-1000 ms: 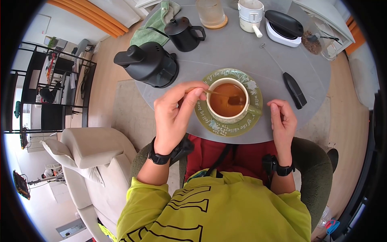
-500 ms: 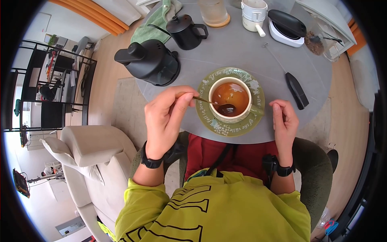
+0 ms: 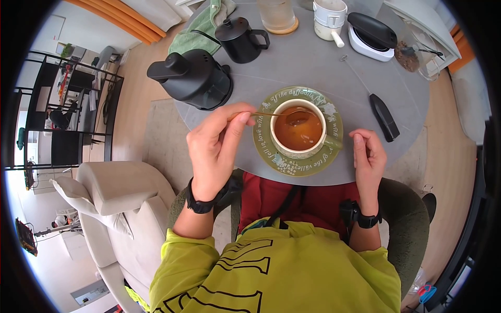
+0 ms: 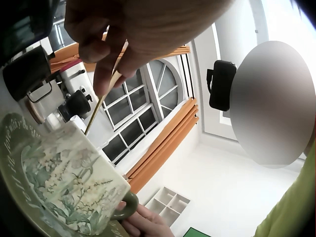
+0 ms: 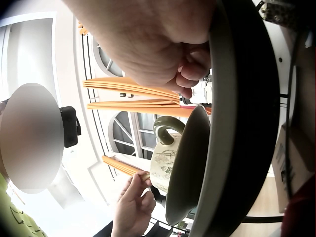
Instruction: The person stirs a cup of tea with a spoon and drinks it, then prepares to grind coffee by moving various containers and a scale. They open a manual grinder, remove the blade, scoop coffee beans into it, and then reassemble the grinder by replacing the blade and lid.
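My left hand (image 3: pixel 216 143) pinches the thin handle of a gold spoon (image 3: pixel 267 113) between thumb and fingers. The spoon's bowl dips into brown tea-coloured liquid (image 3: pixel 298 134) inside a cup (image 4: pixel 74 182) with a floral print and a green handle (image 4: pixel 127 206). Beneath the cup lies a green saucer (image 3: pixel 265 151) with white lettering round its rim. To the right of the saucer, my right hand (image 3: pixel 369 156) rests at the table edge, fingers loosely curled and holding nothing. In the right wrist view the saucer's underside (image 5: pixel 192 163) and the cup stand beyond that hand.
A black lidded grinder-like appliance (image 3: pixel 193 78) and a black gooseneck kettle (image 3: pixel 241 41) stand at the back left near a green cloth (image 3: pixel 193 39). A black handheld frother (image 3: pixel 383 117) lies at right. Farther back are a glass jug (image 3: pixel 276 15), a white pot (image 3: pixel 330 21) and a white scale (image 3: pixel 368 47).
My left hand first drew back left, then rose slightly. The spoon's bowl swept from the cup's right side to its near side, then to the far side. The right hand stays nearly still.
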`<state>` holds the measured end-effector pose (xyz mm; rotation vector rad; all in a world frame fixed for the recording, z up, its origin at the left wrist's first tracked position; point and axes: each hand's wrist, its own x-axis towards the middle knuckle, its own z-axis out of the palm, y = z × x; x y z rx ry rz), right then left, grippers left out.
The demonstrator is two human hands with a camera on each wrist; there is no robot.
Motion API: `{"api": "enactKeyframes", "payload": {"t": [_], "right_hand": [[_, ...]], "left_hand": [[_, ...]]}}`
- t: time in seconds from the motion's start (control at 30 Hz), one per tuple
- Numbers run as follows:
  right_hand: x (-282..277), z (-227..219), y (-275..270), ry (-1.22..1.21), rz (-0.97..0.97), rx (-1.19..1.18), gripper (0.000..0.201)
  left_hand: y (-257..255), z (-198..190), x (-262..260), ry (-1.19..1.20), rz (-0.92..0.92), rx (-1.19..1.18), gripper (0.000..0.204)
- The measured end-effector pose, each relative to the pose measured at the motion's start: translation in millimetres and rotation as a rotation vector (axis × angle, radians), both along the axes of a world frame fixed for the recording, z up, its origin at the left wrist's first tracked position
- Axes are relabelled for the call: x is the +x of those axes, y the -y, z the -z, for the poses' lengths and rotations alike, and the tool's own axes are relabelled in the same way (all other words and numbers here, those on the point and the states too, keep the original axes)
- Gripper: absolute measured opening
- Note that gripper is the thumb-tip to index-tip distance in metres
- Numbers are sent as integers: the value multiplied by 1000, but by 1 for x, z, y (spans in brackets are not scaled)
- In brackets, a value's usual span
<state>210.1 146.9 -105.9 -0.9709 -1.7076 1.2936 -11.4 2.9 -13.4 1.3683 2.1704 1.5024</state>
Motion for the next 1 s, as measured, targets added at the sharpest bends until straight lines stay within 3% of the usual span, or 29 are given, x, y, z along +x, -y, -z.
{"api": "enactKeyframes", "payload": {"t": [0.07,0.2,0.37,0.5,0.7,0.77,1.0], "right_hand": [[0,0,0,7,-1,-3,8],[-1,0,1,-3,-2,3,8],[-1,0,0,-15,1,7,8],[0,1,0,0,3,4,8],[-1,1,0,1,-2,-3,8],[-1,1,0,4,-5,-4,8],[-2,0,2,-6,3,-5,8]], "left_hand": [[4,1,-6,-112,16,31,9],[10,-10,-4,-84,17,-21,9],[4,-3,-4,197,102,-93,11],[-5,3,0,224,120,-20,12],[-8,3,0,14,45,38,12],[-6,1,-2,-209,43,71,10],[7,-8,-1,-105,32,-33,8]]}}
